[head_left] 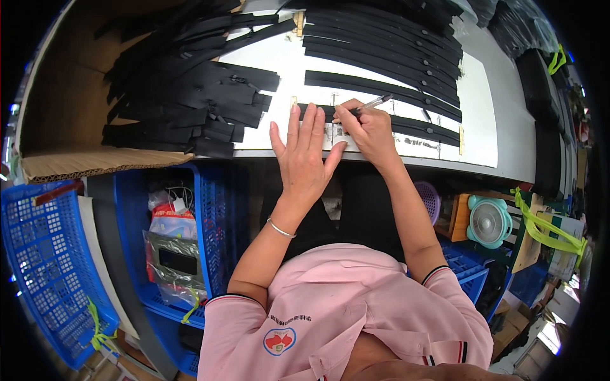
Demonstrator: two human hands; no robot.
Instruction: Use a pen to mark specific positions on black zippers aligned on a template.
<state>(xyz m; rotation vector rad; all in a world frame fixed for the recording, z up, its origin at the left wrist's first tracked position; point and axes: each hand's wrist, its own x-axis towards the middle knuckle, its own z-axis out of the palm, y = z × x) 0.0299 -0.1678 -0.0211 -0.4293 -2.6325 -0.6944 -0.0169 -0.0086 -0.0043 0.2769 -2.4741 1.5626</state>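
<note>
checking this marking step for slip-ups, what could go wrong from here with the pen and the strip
1. The left hand lies flat at only one end of the black strip; the free length could shift under the pen and throw the mark off.
2. The right hand writes close to the left fingertips, so a slip could ink the fingers.
3. The loose pile of strips lies near the table edge and might slide off.

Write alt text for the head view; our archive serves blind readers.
A person's right hand holds a pen to a black strip on a white table, left hand pressed flat beside it. More black strips are piled to the left.
</note>
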